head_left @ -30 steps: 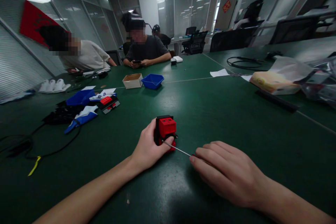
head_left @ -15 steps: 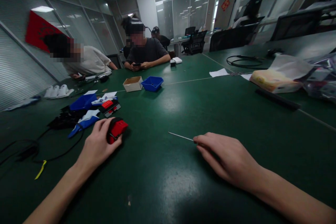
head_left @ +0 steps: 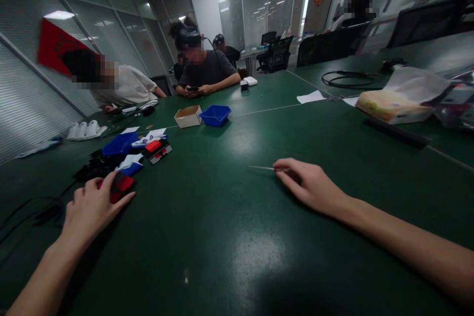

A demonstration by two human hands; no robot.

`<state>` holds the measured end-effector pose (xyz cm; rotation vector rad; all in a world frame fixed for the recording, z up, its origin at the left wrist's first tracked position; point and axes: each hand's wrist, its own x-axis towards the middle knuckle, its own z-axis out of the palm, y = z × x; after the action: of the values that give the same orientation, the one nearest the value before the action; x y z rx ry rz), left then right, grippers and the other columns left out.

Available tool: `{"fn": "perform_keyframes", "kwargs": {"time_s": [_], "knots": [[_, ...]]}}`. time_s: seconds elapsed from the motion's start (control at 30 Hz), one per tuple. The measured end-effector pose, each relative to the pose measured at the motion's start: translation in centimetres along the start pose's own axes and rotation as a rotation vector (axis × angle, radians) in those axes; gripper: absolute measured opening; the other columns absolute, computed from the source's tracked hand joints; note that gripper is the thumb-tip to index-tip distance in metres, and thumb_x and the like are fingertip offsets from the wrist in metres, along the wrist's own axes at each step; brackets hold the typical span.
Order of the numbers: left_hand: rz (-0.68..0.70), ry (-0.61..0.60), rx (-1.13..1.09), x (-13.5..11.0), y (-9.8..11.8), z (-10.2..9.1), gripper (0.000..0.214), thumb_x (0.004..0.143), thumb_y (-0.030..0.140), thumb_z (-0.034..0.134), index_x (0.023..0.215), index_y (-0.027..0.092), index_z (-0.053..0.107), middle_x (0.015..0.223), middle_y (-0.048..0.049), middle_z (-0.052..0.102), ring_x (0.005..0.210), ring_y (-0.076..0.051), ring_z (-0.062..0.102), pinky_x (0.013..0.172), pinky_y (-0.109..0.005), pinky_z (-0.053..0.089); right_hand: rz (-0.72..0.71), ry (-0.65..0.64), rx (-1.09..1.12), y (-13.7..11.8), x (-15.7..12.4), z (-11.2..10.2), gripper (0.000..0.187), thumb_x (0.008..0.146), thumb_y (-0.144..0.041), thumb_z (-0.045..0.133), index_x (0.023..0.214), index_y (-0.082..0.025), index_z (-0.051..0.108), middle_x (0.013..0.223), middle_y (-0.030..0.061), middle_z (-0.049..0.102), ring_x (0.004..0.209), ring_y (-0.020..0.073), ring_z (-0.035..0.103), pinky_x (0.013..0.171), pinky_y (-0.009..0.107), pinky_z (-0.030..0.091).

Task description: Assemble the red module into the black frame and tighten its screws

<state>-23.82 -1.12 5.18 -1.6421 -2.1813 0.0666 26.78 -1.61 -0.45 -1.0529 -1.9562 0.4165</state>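
On the left, my left hand [head_left: 89,207] has its fingers around a red and black block [head_left: 124,185] low at the table; the thumb stretches along its near side, and the hand covers part of the block. My right hand [head_left: 307,182] rests at the middle right, fingers closed on a thin-shafted screwdriver [head_left: 262,167]. The metal shaft points left, while the palm hides most of the handle. A similar red and black block [head_left: 157,150] with grey parts lies beyond the left hand, beside white and blue gloves [head_left: 130,164].
Farther back on the green table [head_left: 229,227] are a blue bin [head_left: 215,116], an open cardboard box [head_left: 188,117] and another blue bin [head_left: 120,143]. Black cables [head_left: 33,207] lie left. A tissue pack [head_left: 396,103] and black bar [head_left: 396,132] lie right. Two people sit across.
My left hand has moved left and slightly down with the red and black block. My right hand has shifted up, away from me, with the screwdriver.
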Motion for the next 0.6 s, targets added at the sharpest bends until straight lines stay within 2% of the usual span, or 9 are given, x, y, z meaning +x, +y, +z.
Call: {"fn": "perform_keyframes", "kwargs": {"time_s": [0.1, 0.2, 0.33, 0.4, 0.47, 0.53, 0.6], "knots": [[0.037, -0.121, 0.013, 0.3, 0.4, -0.9, 0.081, 0.089, 0.071, 0.038, 0.152, 0.021, 0.037, 0.156, -0.0243, 0.034, 0.133, -0.051, 0.043, 0.09, -0.064, 0.049, 0.141, 0.129, 0.034, 2.5, 2.2, 0.1, 0.02, 0.094, -0.034, 0.057, 0.101, -0.017, 0.065, 0.083, 0.0066, 0.071, 0.071, 0.0193, 0.066, 0.065, 0.032, 0.053], [0.079, -0.11, -0.016, 1.8, 2.4, -2.0, 0.081, 0.09, 0.065, 0.039, 0.153, 0.014, 0.035, 0.159, -0.0259, 0.028, 0.14, -0.05, 0.036, 0.098, -0.067, 0.046, 0.25, 0.222, 0.108, 3.9, 3.3, 0.2, 0.027, 0.093, -0.042, 0.057, 0.102, -0.017, 0.064, 0.076, 0.0045, 0.067, 0.061, 0.0174, 0.062, 0.056, 0.029, 0.049], [0.181, -0.048, -0.12, 6.8, 6.6, -2.2, 0.086, 0.091, 0.064, 0.043, 0.153, 0.006, 0.031, 0.155, -0.0302, 0.035, 0.136, -0.048, 0.043, 0.1, -0.063, 0.046, 0.324, 0.248, 0.205, 4.0, 3.1, 0.0, 0.034, 0.09, -0.049, 0.059, 0.102, -0.017, 0.064, 0.071, 0.0023, 0.063, 0.052, 0.0142, 0.055, 0.046, 0.026, 0.043], [0.213, -0.068, -0.188, 9.7, 8.5, -1.6, 0.087, 0.089, 0.062, 0.05, 0.152, 0.006, 0.031, 0.151, -0.0307, 0.041, 0.133, -0.048, 0.046, 0.1, -0.059, 0.046, 0.344, 0.254, 0.233, 4.0, 2.8, -0.1, 0.037, 0.088, -0.051, 0.06, 0.102, -0.017, 0.064, 0.071, 0.002, 0.062, 0.051, 0.0137, 0.054, 0.045, 0.026, 0.043], [0.225, -0.096, -0.239, 11.8, 9.9, -0.7, 0.081, 0.087, 0.058, 0.056, 0.148, 0.007, 0.038, 0.143, -0.0293, 0.051, 0.127, -0.045, 0.053, 0.098, -0.054, 0.048, 0.36, 0.265, 0.246, 4.0, 2.8, -0.2, 0.039, 0.087, -0.053, 0.06, 0.103, -0.016, 0.063, 0.072, 0.002, 0.061, 0.05, 0.0134, 0.054, 0.046, 0.026, 0.044], [0.221, -0.109, -0.283, 12.9, 10.7, -0.2, 0.068, 0.087, 0.051, 0.058, 0.139, 0.007, 0.049, 0.133, -0.0276, 0.059, 0.121, -0.042, 0.058, 0.097, -0.05, 0.049, 0.371, 0.271, 0.246, 4.2, 2.8, -0.3, 0.042, 0.087, -0.054, 0.059, 0.104, -0.016, 0.062, 0.073, 0.0022, 0.061, 0.05, 0.0132, 0.055, 0.046, 0.026, 0.044], [0.198, -0.101, -0.331, 12.9, 11.1, -0.4, 0.056, 0.088, 0.047, 0.058, 0.128, 0.007, 0.057, 0.127, -0.028, 0.063, 0.118, -0.043, 0.059, 0.095, -0.05, 0.048, 0.373, 0.267, 0.235, 4.4, 2.9, -0.3, 0.043, 0.088, -0.055, 0.058, 0.105, -0.016, 0.062, 0.073, 0.0021, 0.062, 0.05, 0.0132, 0.055, 0.046, 0.026, 0.045]]}}
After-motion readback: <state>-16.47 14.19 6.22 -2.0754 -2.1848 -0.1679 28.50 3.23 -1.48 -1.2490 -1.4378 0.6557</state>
